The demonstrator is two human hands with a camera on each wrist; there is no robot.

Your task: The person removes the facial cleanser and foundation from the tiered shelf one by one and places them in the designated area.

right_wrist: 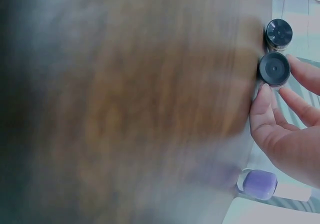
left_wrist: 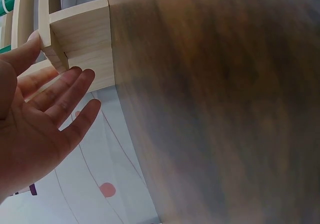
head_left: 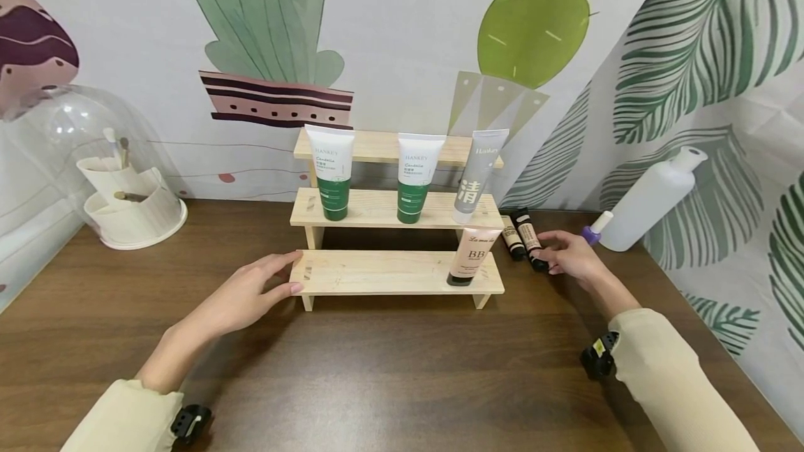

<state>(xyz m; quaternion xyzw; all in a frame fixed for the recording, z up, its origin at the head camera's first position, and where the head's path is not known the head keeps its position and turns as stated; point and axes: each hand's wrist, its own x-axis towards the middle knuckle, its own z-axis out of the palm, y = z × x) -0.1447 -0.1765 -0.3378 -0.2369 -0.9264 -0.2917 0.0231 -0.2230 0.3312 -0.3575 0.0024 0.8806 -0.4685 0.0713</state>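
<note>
My left hand (head_left: 256, 291) is at the left end of the tiered wooden rack (head_left: 389, 273), its thumb and forefinger on opposite edges of the lowest board. Its other fingers are spread apart in the left wrist view. On the right, my right hand (head_left: 574, 257) pinches a small black-and-beige tube (head_left: 527, 232) lying on the table, near its black cap (right_wrist: 274, 69). A similar tube (head_left: 511, 236) lies just left of it. A beige BB cream tube (head_left: 472, 254) stands upside down on the lowest board's right end.
Two white-and-green tubes (head_left: 330, 169) (head_left: 419, 174) and a grey tube (head_left: 480, 174) stand on the middle board. Right of my right hand are a purple bottle with white cap (head_left: 593, 230) and a white bottle (head_left: 653, 197). A clear-domed brush holder (head_left: 128, 208) stands at left.
</note>
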